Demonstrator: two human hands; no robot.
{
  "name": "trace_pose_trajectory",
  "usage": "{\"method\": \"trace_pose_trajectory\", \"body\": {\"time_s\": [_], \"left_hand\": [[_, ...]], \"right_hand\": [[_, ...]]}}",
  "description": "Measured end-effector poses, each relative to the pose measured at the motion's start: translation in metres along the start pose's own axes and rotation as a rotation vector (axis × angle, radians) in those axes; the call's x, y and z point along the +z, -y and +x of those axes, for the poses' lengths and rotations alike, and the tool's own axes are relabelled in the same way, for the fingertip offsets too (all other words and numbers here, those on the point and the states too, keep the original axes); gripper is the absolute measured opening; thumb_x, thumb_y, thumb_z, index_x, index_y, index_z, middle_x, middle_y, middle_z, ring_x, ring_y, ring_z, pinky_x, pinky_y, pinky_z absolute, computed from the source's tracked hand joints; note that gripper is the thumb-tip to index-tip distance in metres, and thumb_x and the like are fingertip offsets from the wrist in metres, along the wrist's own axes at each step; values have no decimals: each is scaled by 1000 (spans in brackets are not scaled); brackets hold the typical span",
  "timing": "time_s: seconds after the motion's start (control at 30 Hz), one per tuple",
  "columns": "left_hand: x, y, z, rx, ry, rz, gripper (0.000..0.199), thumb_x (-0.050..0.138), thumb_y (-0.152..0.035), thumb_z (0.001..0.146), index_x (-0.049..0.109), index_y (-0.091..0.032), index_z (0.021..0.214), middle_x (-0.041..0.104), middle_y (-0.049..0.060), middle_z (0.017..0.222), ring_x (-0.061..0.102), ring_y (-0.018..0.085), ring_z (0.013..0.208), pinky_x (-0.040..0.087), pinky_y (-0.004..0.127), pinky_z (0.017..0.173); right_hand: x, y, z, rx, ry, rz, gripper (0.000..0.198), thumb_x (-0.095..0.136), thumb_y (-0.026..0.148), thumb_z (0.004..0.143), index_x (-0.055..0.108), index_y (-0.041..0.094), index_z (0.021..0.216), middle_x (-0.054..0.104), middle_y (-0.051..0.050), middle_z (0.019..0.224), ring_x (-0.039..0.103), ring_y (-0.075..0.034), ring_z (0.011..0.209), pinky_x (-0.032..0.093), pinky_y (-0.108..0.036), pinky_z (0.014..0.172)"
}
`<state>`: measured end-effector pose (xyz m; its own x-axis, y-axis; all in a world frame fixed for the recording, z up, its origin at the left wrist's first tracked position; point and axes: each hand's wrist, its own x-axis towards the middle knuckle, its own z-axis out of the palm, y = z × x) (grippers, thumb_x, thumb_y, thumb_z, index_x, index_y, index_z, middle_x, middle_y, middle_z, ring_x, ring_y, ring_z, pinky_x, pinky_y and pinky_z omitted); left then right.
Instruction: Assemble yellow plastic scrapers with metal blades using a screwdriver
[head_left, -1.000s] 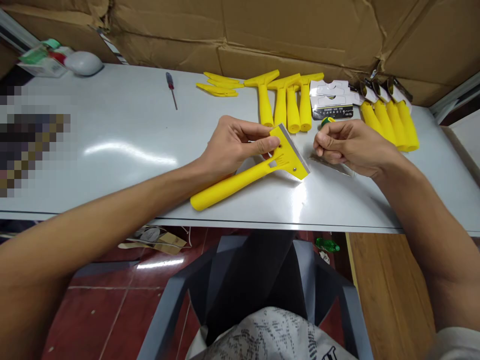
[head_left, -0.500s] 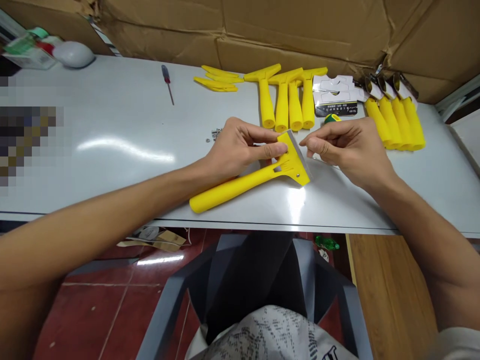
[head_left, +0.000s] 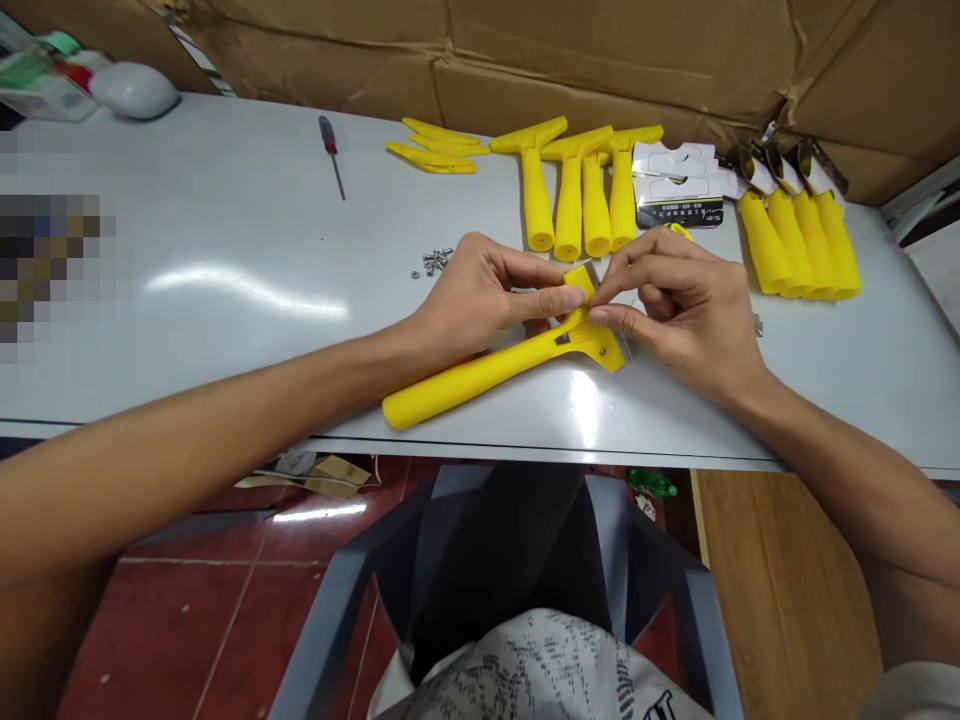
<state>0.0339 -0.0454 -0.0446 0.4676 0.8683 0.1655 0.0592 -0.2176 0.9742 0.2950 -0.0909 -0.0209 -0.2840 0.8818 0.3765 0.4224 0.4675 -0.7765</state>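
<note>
A yellow scraper [head_left: 480, 375] lies slanted above the table's front edge, its handle pointing down left. My left hand [head_left: 487, 290] pinches the upper end of its head between thumb and fingers. A thin metal blade [head_left: 628, 345] runs along the head's right edge, and a small screw [head_left: 602, 352] shows near the lower corner. My right hand [head_left: 675, 295] has its thumb and fingertips closed together at the head, close to my left thumb. Whatever sits between those fingertips is too small to make out. Several loose screws [head_left: 435, 262] lie just behind my left hand.
Along the back lie yellow cover pieces [head_left: 435, 155], several yellow scraper handles [head_left: 568, 200], printed cards [head_left: 679, 210] and more yellow handles [head_left: 806, 245] with cards. A screwdriver [head_left: 332, 155] rests farther left. A cardboard sheet [head_left: 600, 60] stands behind the table.
My right hand has moved left onto the scraper's head, and its fingers now touch it. My left hand keeps its hold. The view has shifted slightly.
</note>
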Motion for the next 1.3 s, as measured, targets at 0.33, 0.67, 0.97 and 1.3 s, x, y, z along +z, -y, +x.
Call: {"method": "trace_pose_trajectory", "body": {"time_s": [0.33, 0.67, 0.97, 1.3], "left_hand": [[5, -1, -3, -24, -28, -41, 54, 121, -78, 86, 101, -27, 89, 92, 6, 92, 85, 28, 84, 75, 43, 78], [8, -4, -5, 37, 12, -53, 60, 115, -81, 93, 97, -24, 95, 92, 8, 99, 89, 29, 98, 77, 40, 83], [7, -6, -2, -20, 171, -188, 64, 134, -54, 74, 93, -26, 115, 91, 7, 119, 94, 30, 106, 82, 35, 83], [-19, -18, -6, 49, 349, 13, 40, 109, -40, 103, 85, -26, 131, 93, 7, 115, 97, 29, 105, 84, 33, 84]], "right_hand": [[3, -1, 0, 9, -13, 56, 34, 114, 64, 103, 99, 35, 93, 58, -8, 83, 73, -40, 117, 60, -57, 105], [-3, 2, -1, 257, 82, 236, 70, 123, 71, 89, 77, 32, 125, 76, -4, 105, 57, -21, 79, 47, -40, 64], [-4, -10, 5, 335, 150, 337, 78, 130, 70, 78, 74, 29, 116, 73, 0, 91, 67, -21, 80, 48, -36, 64], [-46, -17, 17, 629, 299, 574, 38, 99, 13, 90, 77, 26, 118, 91, -10, 109, 82, -25, 97, 60, -34, 74]]}}
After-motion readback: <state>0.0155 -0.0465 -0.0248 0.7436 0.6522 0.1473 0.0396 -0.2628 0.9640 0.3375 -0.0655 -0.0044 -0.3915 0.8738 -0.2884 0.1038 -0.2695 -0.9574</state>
